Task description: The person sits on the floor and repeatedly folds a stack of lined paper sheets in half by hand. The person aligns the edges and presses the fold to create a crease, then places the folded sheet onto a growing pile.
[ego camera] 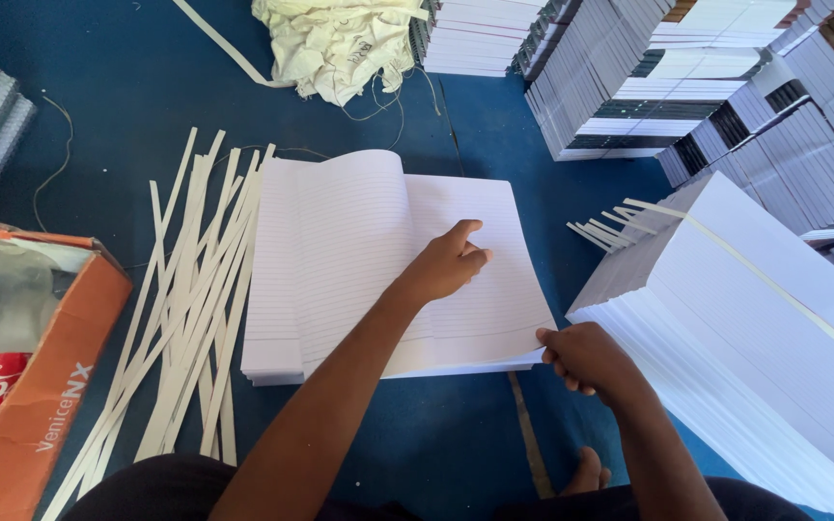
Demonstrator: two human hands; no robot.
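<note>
Ruled paper stack sits at frame centre on the blue floor. Left hand presses loosely curled on top; right hand pinches the 5 o'clock corner. Risks: upper sheets fanning or creasing, stack skewing into paper strips at 9 o'clock.

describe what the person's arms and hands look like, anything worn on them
Both forearms are bare as far as the picture shows: no sleeves, gloves, watch or bracelets. The left hand and right hand show no rings. Dark clothing appears only at the bottom edge, over the lap.
</note>
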